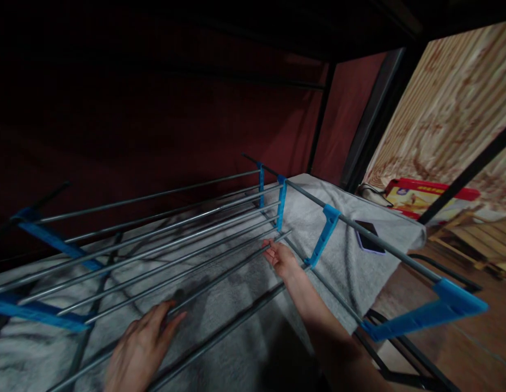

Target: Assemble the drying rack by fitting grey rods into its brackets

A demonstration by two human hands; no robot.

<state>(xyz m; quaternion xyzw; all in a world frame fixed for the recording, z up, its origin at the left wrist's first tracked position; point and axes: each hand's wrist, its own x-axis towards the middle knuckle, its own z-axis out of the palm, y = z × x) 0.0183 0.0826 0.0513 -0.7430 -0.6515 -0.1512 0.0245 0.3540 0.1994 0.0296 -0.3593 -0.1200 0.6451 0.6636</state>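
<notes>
A grey metal rod (224, 276) runs slantwise across the front of a rack made of metal bars and blue plastic brackets. My left hand (144, 340) is closed loosely around it, thumb and fingers on either side. Near the rod's right end, my right hand (279, 258) grips it with curled fingers, palm partly up. That end sticks out free beside a blue bracket (322, 237). Several parallel bars (187, 235) sit between the blue brackets at the left (40, 313) and a middle bracket (281, 204). A thicker bar (236, 322) passes below my hands.
The rack lies on a grey blanket (310, 190). A phone (370, 237) rests on the blanket to the right. Dark metal posts (322, 117) and a red-brown wall (154, 125) stand behind. Beyond the blanket are a red-and-yellow box (424, 196) and a wooden stool (473, 237).
</notes>
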